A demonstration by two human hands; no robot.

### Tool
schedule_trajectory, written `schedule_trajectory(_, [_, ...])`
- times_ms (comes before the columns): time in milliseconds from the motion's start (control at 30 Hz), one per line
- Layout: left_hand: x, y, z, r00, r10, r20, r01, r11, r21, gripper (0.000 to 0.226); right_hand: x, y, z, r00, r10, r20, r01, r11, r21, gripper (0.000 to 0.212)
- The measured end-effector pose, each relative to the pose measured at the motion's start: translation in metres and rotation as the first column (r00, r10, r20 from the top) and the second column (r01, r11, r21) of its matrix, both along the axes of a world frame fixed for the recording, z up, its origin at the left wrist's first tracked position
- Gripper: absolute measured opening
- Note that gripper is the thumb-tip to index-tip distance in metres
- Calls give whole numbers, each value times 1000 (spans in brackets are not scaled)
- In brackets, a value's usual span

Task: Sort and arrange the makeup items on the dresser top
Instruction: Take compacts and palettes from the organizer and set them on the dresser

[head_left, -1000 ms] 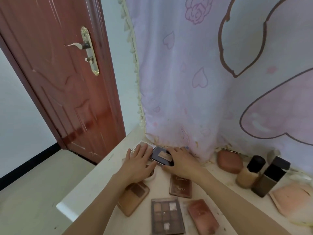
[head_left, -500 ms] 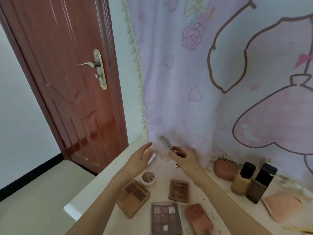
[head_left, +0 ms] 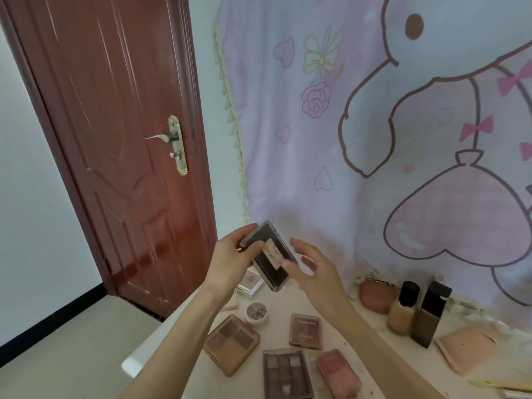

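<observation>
Sorting judged early: dark compact (head_left: 269, 256) aloft above the table (head_left: 276, 305), gripped by left hand (head_left: 230, 260) and touched by spread right hand (head_left: 312, 267); palettes (head_left: 231, 344) and bottles (head_left: 403, 309) lie scattered, unarranged.

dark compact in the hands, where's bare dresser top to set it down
Bare top shows between the round jar and the small brown palette, under the dark compact. Another strip runs between that palette and the foundation bottle. The front is crowded: quad palette, nine-pan palette and pink compact lie close together.
</observation>
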State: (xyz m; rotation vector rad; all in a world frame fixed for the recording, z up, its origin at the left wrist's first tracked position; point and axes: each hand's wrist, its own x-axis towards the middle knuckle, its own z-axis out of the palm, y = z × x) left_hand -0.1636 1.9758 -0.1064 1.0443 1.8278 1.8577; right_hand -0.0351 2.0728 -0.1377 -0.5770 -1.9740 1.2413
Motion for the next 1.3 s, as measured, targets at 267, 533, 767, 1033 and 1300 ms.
schedule_trajectory(267, [1, -12, -2, 983, -149, 107, 103, 930, 352, 26, 7, -8, 38, 962, 13, -271, -256, 378, -890, 60])
schedule_trajectory(533, [3, -22, 19, 960, -278, -7, 263, 898, 354, 21, 5, -12, 56, 851, 49, -523, -518, 251, -818, 47])
schedule_trajectory(767, [0, -32, 33, 919, -211, -333, 183, 976, -114, 30, 5, -7, 55, 859, 82, -505, -430, 649, -628, 33])
schedule_trajectory(1033, [-6, -39, 37, 892, -299, -340, 251, 951, -178, 39, 3, -8, 66, 887, 298, -354, -447, 748, -491, 8])
schedule_trajectory(1300, [-4, -44, 33, 891, -305, -337, 277, 952, -130, 37, -3, -9, 52, 959, 185, -213, -250, 907, -338, 18])
